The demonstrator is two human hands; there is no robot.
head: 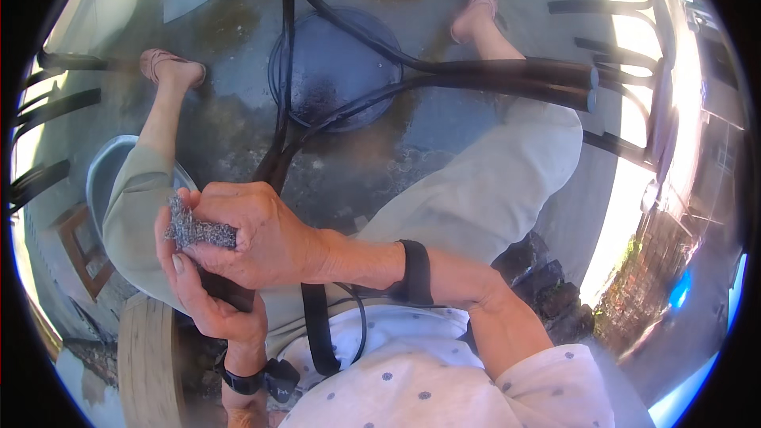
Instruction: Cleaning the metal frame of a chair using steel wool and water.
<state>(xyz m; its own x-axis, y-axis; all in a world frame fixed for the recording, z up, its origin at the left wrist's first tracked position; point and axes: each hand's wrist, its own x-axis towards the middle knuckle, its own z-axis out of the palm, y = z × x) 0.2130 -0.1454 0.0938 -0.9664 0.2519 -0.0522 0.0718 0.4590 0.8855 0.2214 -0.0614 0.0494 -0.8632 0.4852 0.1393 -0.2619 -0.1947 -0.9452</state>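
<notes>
My right hand (261, 238) is closed around a pad of grey steel wool (205, 232), which sticks out past the thumb and fingers. It presses over the end of a dark, glossy furniture leg (276, 160). From below, my left hand (214, 309) cups the same dark piece, its fingers curled up beside the wool. Much of the gripped end is hidden by both hands. Beyond them the dark frame (380, 50) spreads into several curved members, with two blunt ends (588, 89) out to the right.
Below the frame a round bluish tub (351, 71) stands on the wet, stained concrete floor (238, 113). A pale basin (113, 157) is beside my left leg, near a small wooden frame (86, 255). More dark slatted furniture (660, 71) stands right, and stones (547, 291) lie behind my right knee.
</notes>
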